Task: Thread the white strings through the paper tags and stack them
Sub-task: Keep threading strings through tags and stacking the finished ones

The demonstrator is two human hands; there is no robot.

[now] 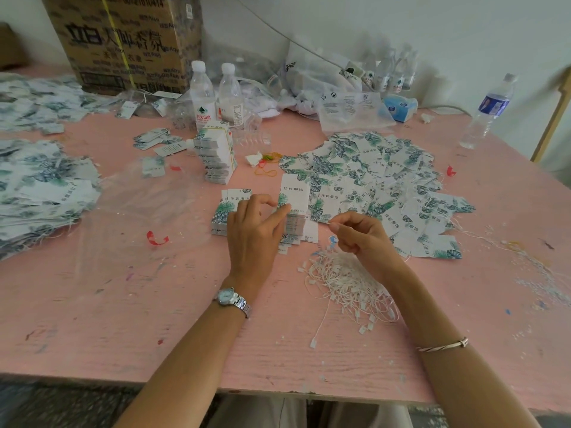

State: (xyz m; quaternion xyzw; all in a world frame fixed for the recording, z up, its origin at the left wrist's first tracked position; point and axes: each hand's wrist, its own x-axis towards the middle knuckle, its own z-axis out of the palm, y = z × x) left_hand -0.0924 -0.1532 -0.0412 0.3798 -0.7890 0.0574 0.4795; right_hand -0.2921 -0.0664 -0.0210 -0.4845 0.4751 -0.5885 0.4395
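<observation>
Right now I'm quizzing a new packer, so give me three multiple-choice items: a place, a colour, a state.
1. Where is the loose pile of white strings? A. beside the brown cardboard box B. by the right hand C. on the left tag heap
2. What colour is the painted tabletop? A. green B. grey C. pink
3. How are the two clear plastic bottles with white caps? A. upright, capped B. lying down C. uncapped
Answers: B, strings spread at that wrist; C, the bare board is pink; A, both stand with caps on.
</observation>
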